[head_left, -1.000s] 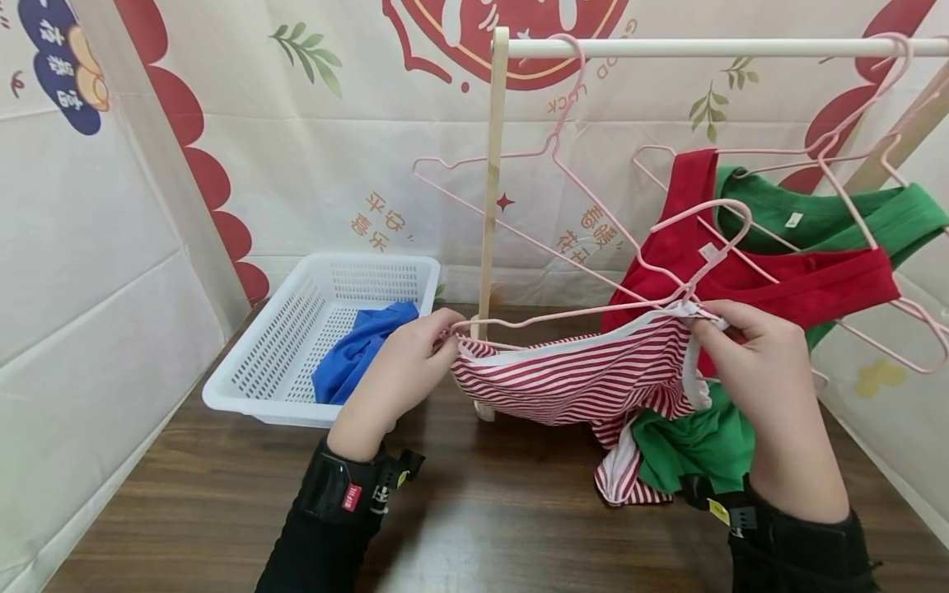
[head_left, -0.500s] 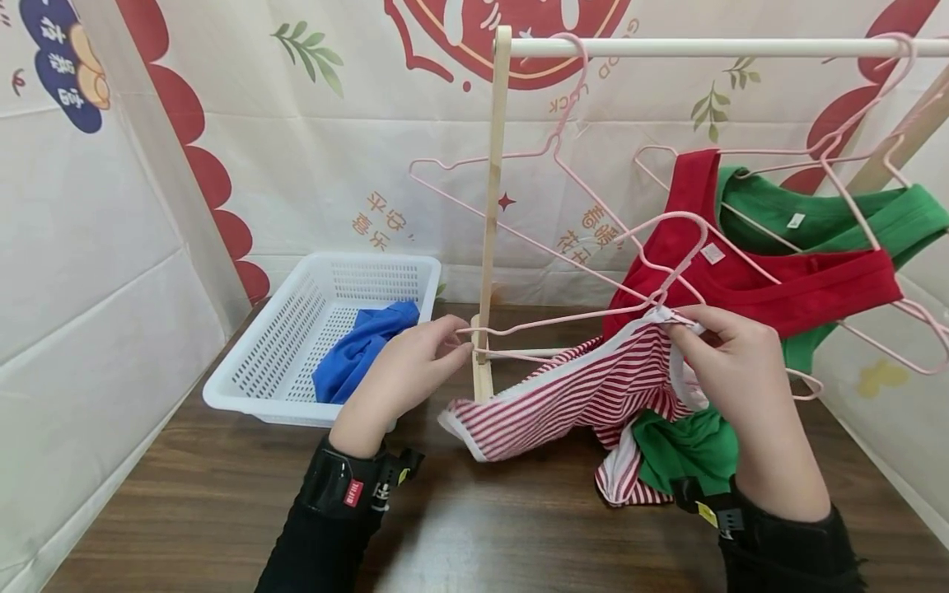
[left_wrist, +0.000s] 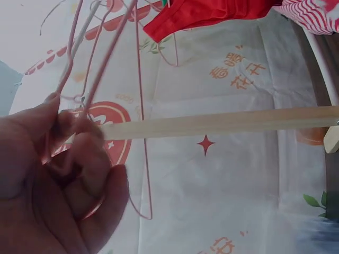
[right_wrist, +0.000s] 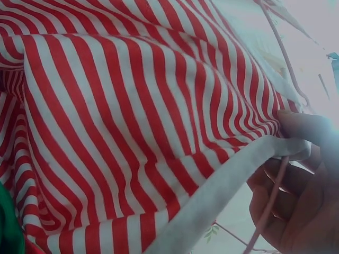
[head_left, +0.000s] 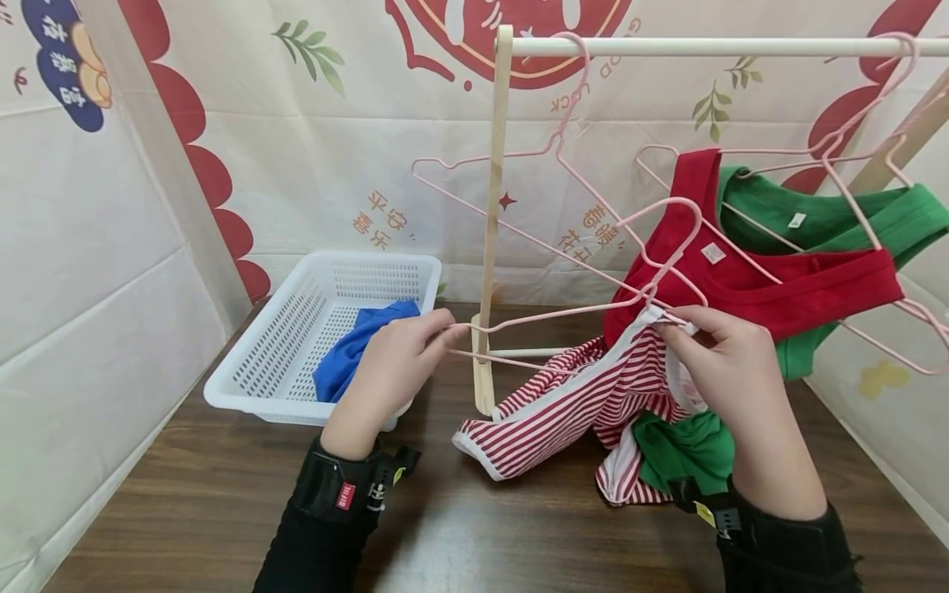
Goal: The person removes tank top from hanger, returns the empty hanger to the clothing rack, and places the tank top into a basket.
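Observation:
My left hand [head_left: 400, 371] grips the left end of a pink clothes hanger [head_left: 567, 315]; in the left wrist view its fingers curl round the thin wire. Opposite it, my right hand [head_left: 730, 375] pinches the white-edged strap of a red-and-white striped tank top [head_left: 571, 403] close to the hanger's neck. From that pinch the tank top droops, its left part off the hanger and hanging down by the tabletop. In the right wrist view the striped cloth [right_wrist: 137, 121] spreads beside the thumb, with hanger wire [right_wrist: 273, 203] crossing the fingers.
A clothes rack [head_left: 493, 206] bears an empty pink hanger [head_left: 452, 162], a red tank top [head_left: 801, 296] and a green one [head_left: 853, 214] behind it. Blue cloth [head_left: 363, 346] lies in a white basket [head_left: 237, 403] at left. Green cloth [head_left: 689, 449] lies under the striped top.
The striped top's left strap has come off the hanger's left end and dropped toward the table. My right hand has shifted left with the hanger's hook; my left hand stays at the hanger's end.

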